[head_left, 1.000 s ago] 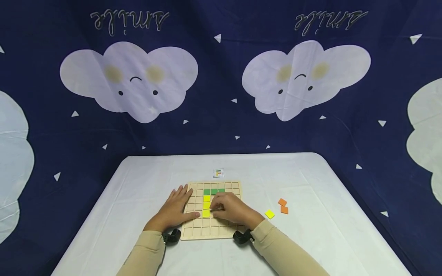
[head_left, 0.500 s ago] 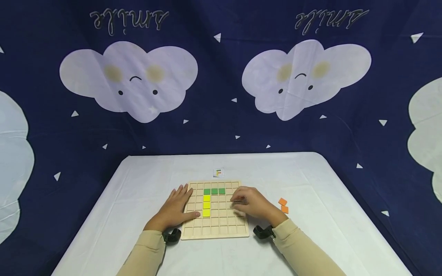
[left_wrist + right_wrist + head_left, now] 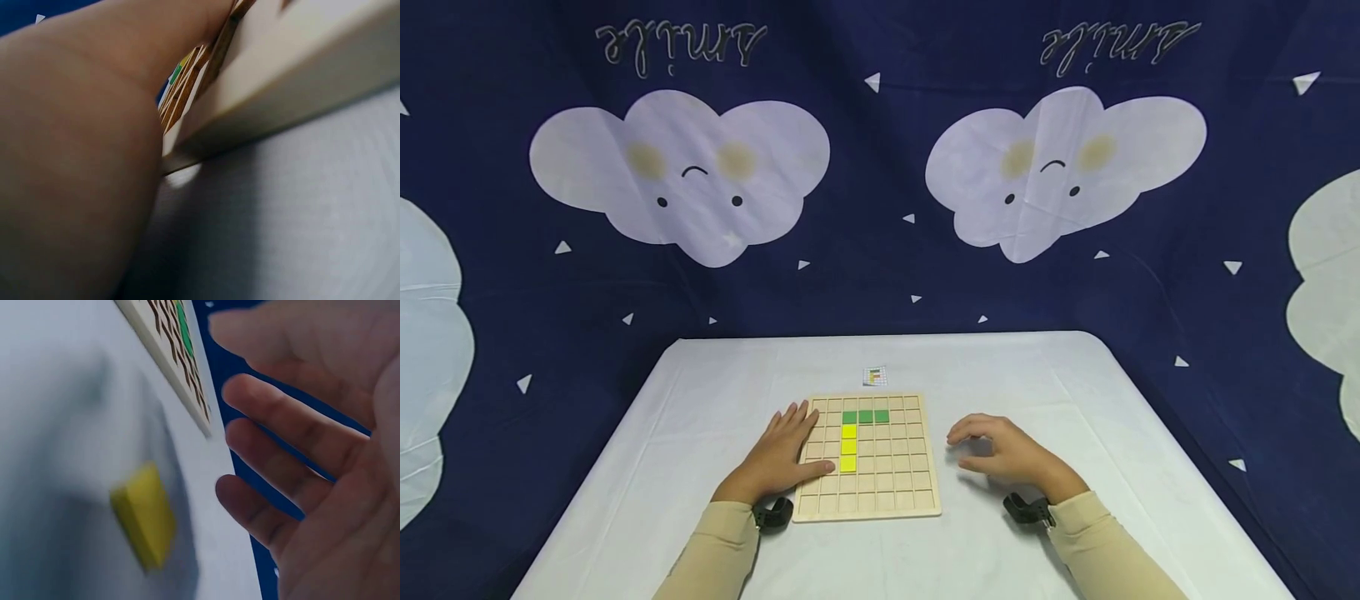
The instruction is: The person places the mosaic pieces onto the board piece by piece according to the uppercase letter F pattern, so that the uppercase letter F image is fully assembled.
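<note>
My left hand (image 3: 782,454) rests spread over the left edge of a wooden grid board (image 3: 887,500), thumb beside the yellow squares. On the board, three green square tiles (image 3: 866,416) form a row, and yellow square tiles (image 3: 848,446) run down from its left end. To the right of the board, my right hand (image 3: 1007,450) hovers over the table, fingers loosely bent and holding nothing. A loose yellow tile (image 3: 147,515) lies below this hand in the right wrist view. From the head view, the hand and forearm hide that tile.
A small printed card (image 3: 875,376) with a coloured grid pattern lies just beyond the board. The white-covered table (image 3: 737,367) meets a dark blue cloth backdrop (image 3: 880,208) with clouds. Black wrist cameras sit at both cuffs.
My right hand has left the yellow column and moved right, off the board, over where the loose yellow and orange tiles lay. My left hand has stayed in place.
</note>
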A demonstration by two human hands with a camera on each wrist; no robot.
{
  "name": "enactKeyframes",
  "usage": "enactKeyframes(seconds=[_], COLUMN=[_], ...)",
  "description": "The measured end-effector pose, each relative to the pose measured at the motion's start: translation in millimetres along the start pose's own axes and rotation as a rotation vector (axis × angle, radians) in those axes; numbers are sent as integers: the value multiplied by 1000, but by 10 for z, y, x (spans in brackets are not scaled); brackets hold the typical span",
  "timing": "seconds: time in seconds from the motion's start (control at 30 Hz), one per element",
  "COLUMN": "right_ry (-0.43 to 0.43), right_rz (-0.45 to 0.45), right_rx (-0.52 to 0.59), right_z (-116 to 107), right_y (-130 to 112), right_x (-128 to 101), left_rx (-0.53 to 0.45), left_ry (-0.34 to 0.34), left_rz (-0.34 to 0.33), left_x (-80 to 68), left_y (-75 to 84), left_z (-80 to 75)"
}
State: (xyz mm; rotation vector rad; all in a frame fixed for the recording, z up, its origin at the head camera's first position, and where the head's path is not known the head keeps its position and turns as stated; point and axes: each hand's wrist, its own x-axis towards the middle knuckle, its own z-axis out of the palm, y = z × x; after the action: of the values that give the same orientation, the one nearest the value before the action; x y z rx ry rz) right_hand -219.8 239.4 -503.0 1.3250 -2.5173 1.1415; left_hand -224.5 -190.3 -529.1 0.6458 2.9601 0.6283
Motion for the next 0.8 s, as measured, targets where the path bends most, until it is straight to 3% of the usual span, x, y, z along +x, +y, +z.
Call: enactKeyframes(seconds=[0.37, 0.8], right_ry=[-35, -52], right_rz=[144, 157], right_rx=[114, 111], right_z=[-280, -298], right_y=[19, 42], right_x=[-396, -509], left_rx=[-10, -7], left_ry=[6, 4], left_rz=[10, 23], left_x=[-3, 6], left_y=[19, 4], left_z=[-14, -11])
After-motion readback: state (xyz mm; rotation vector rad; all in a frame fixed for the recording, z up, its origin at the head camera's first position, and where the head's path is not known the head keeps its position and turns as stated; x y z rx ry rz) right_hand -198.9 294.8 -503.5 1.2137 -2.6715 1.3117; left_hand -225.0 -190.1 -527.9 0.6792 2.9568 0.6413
